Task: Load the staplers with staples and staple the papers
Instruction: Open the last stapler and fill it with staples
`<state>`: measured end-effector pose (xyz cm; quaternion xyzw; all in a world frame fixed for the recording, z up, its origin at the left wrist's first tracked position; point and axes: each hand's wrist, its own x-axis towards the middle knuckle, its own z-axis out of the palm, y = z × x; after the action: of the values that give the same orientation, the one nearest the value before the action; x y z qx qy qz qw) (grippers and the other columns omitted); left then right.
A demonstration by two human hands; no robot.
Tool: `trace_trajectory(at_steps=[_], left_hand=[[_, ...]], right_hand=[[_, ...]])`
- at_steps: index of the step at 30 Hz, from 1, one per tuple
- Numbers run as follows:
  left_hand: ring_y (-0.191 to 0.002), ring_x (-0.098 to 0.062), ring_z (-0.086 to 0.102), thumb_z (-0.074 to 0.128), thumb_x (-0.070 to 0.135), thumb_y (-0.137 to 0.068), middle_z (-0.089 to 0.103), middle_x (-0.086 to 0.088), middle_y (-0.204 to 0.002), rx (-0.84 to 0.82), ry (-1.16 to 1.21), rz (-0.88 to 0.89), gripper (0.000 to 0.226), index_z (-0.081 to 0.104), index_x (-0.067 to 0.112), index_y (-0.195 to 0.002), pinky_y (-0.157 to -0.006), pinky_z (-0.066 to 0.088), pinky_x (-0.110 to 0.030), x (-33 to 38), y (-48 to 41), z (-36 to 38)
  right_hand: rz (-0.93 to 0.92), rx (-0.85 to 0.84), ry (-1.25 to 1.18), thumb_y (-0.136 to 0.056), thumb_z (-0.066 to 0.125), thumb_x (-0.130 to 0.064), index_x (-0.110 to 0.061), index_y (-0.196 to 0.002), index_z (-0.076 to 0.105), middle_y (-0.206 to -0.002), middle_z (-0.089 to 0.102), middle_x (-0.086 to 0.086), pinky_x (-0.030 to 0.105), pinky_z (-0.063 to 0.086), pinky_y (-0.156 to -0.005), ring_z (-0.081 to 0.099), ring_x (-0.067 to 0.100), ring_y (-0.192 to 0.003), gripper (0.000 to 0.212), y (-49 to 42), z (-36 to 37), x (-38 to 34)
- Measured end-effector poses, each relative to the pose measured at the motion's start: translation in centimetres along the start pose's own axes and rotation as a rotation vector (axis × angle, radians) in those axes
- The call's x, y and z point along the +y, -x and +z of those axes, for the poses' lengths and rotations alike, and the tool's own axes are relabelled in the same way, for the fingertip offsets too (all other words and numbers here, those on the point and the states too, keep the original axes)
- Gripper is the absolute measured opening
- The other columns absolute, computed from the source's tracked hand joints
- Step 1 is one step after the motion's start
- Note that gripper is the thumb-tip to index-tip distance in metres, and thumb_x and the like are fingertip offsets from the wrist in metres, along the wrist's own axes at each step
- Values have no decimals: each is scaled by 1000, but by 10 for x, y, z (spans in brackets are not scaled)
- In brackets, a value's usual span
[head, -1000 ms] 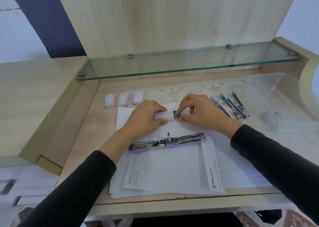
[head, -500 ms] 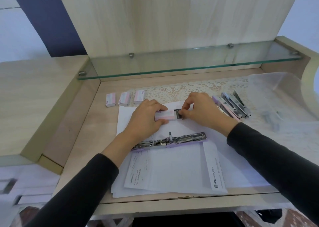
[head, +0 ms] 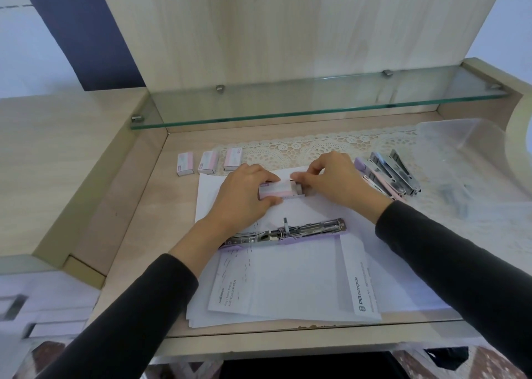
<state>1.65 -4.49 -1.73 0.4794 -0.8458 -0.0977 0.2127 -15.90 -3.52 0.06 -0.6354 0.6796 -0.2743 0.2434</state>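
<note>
— What fills the frame?
— A pale wooden surface (head: 123,205) with a glass shelf (head: 316,102) across its back and a lace runner (head: 316,148) beneath it. A clear plastic container (head: 460,148) sits at the far right.

— And the papers?
— A stack of white papers (head: 288,286) lies at the near edge, printed sheets on top. An opened stapler (head: 285,231), lilac base and metal rail laid flat, rests across the stack.

— The hands?
— Both work just beyond the stapler. The left hand (head: 241,197), its grip clamped, pins a pink-and-white staple box (head: 277,192) against the paper. The right hand (head: 331,181) pinches the box's open right end, fingertips closed on the inner tray that shows there.

— Anything else?
— A cluster of more staplers (head: 388,177) lies right of the right hand, on the lace. Three spare staple boxes (head: 208,162) stand in a row at the back left, well apart from the hands.
</note>
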Motion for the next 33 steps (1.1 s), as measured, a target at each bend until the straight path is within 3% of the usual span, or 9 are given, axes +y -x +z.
trace_trajectory(at_steps=[2,6,13,17,22,24,27,30,33], left_hand=[[-102,-17,48,70,29,-79,62,0,-108,1,2,0,36,63,16,-111,-83,29,-20,0,0,0],[-103,-18,48,70,28,-79,62,-1,-108,-2,-1,2,36,63,15,-111,-86,32,-23,0,0,0],[-102,-19,48,70,27,-79,62,-2,-108,7,-4,6,36,64,15,-111,-83,30,-22,1,1,0],[-102,-19,49,70,28,-79,63,-2,-108,8,-10,8,36,63,14,-112,-85,32,-25,1,1,0],[-102,-19,49,69,29,-79,62,-1,-108,4,-16,11,37,63,15,-113,-86,32,-25,1,1,0],[-103,-18,48,68,30,-80,62,-1,-109,0,-17,6,37,62,15,-114,-87,32,-25,1,1,-1],[-105,-18,48,68,30,-81,61,-2,-110,-2,-15,-4,38,62,15,-115,-89,32,-26,1,1,-1],[-105,-18,48,68,30,-81,61,-2,-111,-7,-15,-7,38,62,16,-115,-91,33,-27,1,2,-1],[-107,-19,48,67,30,-81,61,-2,-112,-12,-12,-12,38,62,15,-115,-92,32,-28,0,2,0]], right_hand=[[4,0,-14,-83,64,-25,0,-74,72,-84,70,18,9,30,-38,46,20,-57,28,0,-3,0],[38,-70,-2,-76,70,-15,-5,-74,74,-70,62,8,6,30,-33,41,9,-50,10,1,-6,-4],[133,-34,33,-68,69,-9,11,-86,67,-60,50,12,27,32,-51,40,20,-58,27,-9,6,-3],[165,-23,23,-68,70,-11,11,-86,66,-55,45,7,25,29,-48,35,17,-51,28,-9,6,-4],[163,14,-28,-69,69,-13,14,-86,66,-62,49,16,17,25,-38,34,15,-50,32,-4,-1,0],[155,35,-89,-71,68,-11,12,-81,67,-63,57,20,18,31,-43,38,14,-50,25,-2,-5,1],[137,69,-187,-72,67,-7,5,-65,65,-53,57,2,28,44,-56,50,18,-51,14,-1,-12,3],[153,60,-293,-74,66,-2,-4,-58,58,-54,59,4,24,48,-46,58,10,-40,18,1,-16,6],[162,34,-392,-75,65,3,-1,-61,57,-53,61,5,28,55,-51,62,13,-41,16,4,-18,7]])
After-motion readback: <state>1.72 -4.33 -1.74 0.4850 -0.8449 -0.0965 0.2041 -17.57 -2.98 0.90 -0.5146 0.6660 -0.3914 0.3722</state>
